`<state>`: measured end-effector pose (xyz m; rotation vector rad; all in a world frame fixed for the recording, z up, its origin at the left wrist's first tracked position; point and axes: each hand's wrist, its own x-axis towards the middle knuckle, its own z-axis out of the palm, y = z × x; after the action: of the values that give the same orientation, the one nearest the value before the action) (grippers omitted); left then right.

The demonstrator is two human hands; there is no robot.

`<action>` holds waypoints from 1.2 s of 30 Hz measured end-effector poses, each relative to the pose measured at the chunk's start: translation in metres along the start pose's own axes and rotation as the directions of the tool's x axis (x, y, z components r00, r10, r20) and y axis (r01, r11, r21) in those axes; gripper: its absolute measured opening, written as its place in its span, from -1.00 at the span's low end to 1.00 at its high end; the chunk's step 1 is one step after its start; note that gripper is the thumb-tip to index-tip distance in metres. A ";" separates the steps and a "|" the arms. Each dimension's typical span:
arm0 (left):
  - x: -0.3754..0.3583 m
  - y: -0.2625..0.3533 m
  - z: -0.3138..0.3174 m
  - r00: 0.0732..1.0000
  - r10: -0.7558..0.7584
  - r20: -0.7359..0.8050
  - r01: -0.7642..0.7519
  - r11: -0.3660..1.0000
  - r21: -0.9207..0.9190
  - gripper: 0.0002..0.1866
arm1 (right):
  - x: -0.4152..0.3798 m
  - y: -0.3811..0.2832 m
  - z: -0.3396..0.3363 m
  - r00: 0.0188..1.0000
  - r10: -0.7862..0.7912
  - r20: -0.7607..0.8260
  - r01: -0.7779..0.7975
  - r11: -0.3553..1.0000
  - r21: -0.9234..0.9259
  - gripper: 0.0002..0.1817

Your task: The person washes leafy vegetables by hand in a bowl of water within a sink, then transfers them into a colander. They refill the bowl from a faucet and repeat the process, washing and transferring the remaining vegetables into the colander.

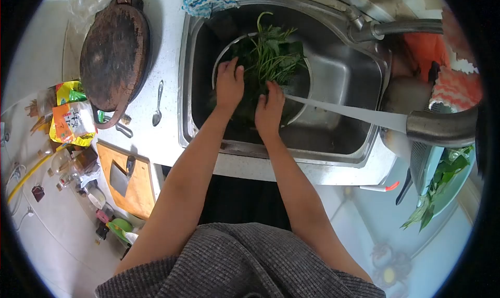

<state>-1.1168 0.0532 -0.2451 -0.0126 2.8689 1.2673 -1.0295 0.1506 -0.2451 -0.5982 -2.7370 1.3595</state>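
Note:
Long-stemmed leafy greens (276, 53) lie heaped in a round, light-rimmed basin (308, 84) inside the sink. At the left side of the heap is my left hand (229, 84), its fingers slightly bent and apart against the dark leaves. My right hand (270, 110) touches the lower ends of the stems, with a gap between thumb and fingers. Neither hand visibly grips the greens, though some leaves under them are hidden in shadow. From the right, a stream of water (349, 112) runs out of the metal faucet (437, 127) into the basin near my right hand.
The steel sink (359, 154) surrounds the basin, with a blue-white cloth (205, 1) on its rim. Left on the counter are a spoon (158, 104), a dark round pan (114, 53) and a cleaver (120, 178) on a cutting board (139, 196). More greens (442, 181) sit at right.

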 end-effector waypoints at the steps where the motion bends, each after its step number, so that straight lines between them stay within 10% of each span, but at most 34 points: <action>1: 0.000 -0.005 0.004 0.992 -0.030 0.127 0.034 0.999 -0.033 -0.71 | 0.001 -0.001 0.003 0.997 -0.052 0.062 0.053 0.999 -0.011 -0.50; 4: -0.020 -0.061 0.044 0.901 -0.190 0.390 0.225 0.973 -0.045 -0.73 | -0.006 0.008 0.022 0.976 -0.052 0.212 0.092 0.978 -0.185 -0.47; 8: 0.037 0.022 0.005 0.995 0.014 0.096 -0.024 0.994 0.105 -0.78 | 0.012 -0.006 0.016 0.958 0.214 0.190 -0.221 0.975 0.017 -0.40; 11: 0.080 0.046 0.026 0.995 -0.097 0.004 0.097 0.994 -0.043 -0.72 | 0.009 -0.040 -0.008 0.998 0.058 -0.036 -0.059 0.998 -0.037 -0.39; 15: 0.111 0.057 0.035 0.959 -0.227 0.168 0.243 0.967 -0.080 -0.66 | 0.015 -0.050 -0.008 0.978 -0.079 0.190 0.133 0.948 -0.289 -0.42; 18: 0.092 0.064 0.019 1.000 0.008 0.001 -0.008 0.999 -0.046 -0.69 | 0.026 -0.019 0.016 0.979 0.035 0.200 0.041 0.931 -0.362 -0.41; 20: 0.076 0.069 -0.001 0.986 -0.071 0.152 0.089 0.990 -0.113 -0.70 | 0.032 -0.004 0.020 0.961 0.150 0.231 -0.048 0.916 -0.398 -0.40; 28: 0.024 0.078 -0.065 0.994 -0.059 0.094 0.082 0.962 -0.262 -0.87 | 0.010 -0.006 0.009 0.977 0.070 0.200 0.023 0.904 -0.427 -0.51; 36: 0.010 0.109 -0.096 0.960 0.252 -0.124 -0.276 0.928 -0.250 -0.86 | 0.004 -0.009 0.008 0.992 0.022 0.125 0.020 0.945 -0.327 -0.52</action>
<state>-1.1281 0.0556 -0.1000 0.3359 2.8216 1.7339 -1.0376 0.1411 -0.2438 -0.5409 -3.0954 0.9769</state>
